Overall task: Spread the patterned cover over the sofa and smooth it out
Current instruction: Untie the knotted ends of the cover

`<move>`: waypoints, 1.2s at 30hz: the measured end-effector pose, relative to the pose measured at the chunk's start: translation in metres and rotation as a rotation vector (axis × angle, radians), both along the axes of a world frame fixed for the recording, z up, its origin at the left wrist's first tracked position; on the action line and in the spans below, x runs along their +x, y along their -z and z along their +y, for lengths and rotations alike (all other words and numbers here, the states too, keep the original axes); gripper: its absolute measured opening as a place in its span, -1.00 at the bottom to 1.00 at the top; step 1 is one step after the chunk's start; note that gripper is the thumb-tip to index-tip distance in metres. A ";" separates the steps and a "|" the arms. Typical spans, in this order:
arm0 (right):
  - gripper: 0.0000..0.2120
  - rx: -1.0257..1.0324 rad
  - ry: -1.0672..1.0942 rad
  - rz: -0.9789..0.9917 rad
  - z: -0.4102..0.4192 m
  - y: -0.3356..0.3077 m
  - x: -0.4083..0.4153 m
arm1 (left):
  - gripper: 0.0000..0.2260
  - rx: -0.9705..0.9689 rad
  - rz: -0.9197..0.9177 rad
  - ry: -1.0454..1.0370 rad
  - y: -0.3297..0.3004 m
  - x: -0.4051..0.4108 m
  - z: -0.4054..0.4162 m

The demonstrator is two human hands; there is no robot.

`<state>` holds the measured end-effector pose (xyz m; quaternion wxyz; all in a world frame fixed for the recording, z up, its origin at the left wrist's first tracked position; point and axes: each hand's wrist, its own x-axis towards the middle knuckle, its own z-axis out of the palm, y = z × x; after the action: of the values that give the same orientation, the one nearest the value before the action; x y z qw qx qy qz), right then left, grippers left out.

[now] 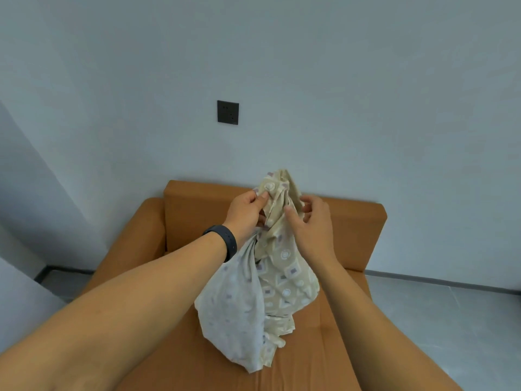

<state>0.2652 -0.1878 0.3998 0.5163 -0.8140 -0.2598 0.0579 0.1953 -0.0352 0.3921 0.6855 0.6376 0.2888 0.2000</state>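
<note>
Cover (282, 266) bunched, gripped by left hand (246, 214)

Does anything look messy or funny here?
Yes: the cream patterned fabric cover is bunched into a crumpled bundle, not spread flat. The left hand grips its top while the right hand reaches in beside it, and the orange sofa underneath is mostly bare. Nothing looks torn or spilled.
</note>
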 end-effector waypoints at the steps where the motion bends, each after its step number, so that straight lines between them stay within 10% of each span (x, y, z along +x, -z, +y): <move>1: -0.61 -0.014 -0.049 -0.018 0.001 0.000 -0.009 | -0.74 -0.043 -0.036 -0.029 -0.006 0.004 0.002; 8: -0.95 0.053 -0.024 0.015 0.017 0.007 -0.008 | -0.82 -0.163 -0.172 0.062 -0.027 0.012 0.006; 29: -0.90 0.072 0.487 0.192 -0.005 0.020 0.126 | -0.83 -0.654 -0.413 -0.468 -0.017 0.004 0.077; 36: -0.74 0.123 0.409 0.054 0.019 0.033 0.067 | -0.91 -0.564 -0.432 -0.223 -0.045 0.019 0.049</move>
<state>0.3325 -0.1690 0.3664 0.5729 -0.8148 -0.0782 -0.0424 0.2140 0.0139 0.4367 0.8535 0.3314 0.2487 0.3159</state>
